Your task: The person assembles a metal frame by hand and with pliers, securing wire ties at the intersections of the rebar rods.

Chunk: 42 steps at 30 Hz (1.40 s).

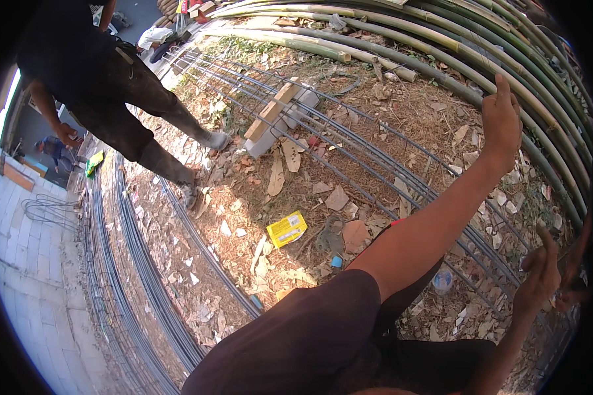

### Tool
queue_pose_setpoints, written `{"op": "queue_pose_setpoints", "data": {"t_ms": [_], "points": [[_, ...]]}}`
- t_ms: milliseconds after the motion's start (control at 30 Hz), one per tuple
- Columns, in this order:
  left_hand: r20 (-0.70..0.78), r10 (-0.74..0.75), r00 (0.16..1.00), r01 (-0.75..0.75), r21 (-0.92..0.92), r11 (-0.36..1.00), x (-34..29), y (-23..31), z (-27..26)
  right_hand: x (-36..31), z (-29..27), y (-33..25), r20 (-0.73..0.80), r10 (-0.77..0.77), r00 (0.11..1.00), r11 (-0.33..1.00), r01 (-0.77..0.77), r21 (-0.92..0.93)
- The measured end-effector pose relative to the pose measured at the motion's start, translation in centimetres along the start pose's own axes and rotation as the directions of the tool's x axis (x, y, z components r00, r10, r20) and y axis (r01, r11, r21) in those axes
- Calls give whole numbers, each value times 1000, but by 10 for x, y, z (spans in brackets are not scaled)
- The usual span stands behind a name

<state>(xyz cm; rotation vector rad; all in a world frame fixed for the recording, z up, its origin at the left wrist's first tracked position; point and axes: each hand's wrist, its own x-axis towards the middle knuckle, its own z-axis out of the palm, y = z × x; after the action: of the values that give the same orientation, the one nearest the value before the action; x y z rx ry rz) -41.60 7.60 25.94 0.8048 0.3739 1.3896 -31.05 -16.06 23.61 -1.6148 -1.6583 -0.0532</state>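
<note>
My left hand [501, 128] is held out over the long steel bars [375, 161], in front of the bamboo poles [471, 49]. One finger points up and the others look curled; anything inside them is hidden. Closer to me, my right hand [539, 280] is raised near the far ends of the same bars, its fingers apart and no held thing visible. A brown blurred shape [576, 266] beside it at the dark rim cannot be made out. The bars run over a wooden strip [272, 110] and a pale block [304, 102].
Another person [122, 99] stands at the upper left. More bar bundles [135, 243] lie along a pale block wall [29, 263]. A yellow packet [287, 229], a blue cap [337, 261], broken tile and dry leaves litter the ground. A further person [56, 150] is bent down far left.
</note>
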Motion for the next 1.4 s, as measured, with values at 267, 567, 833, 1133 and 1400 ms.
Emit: {"op": "queue_pose_setpoints", "data": {"t_ms": [267, 567, 833, 1133, 1400], "points": [[74, -122, 990, 121, 17, 993, -21, -10, 19, -2, 25, 23, 612, 352, 708, 864, -498, 79], [89, -175, 981, 177, -19, 984, -18, -2, 7, 10, -17, 17, -306, 75, 949, 997, -60, 56], [159, -170, 973, 171, 7, 985, -29, -8, 11, -7, 33, 30, 519, 261, 814, 940, -337, 55], [132, -314, 940, 332, -155, 930, -23, 11, -1, 9, -21, 20, -84, 248, 965, 926, -210, 314], [97, -290, 952, 296, -66, 953, -38, -12, 18, -8, 33, 64, 283, 137, 949, 990, -118, -83]]}}
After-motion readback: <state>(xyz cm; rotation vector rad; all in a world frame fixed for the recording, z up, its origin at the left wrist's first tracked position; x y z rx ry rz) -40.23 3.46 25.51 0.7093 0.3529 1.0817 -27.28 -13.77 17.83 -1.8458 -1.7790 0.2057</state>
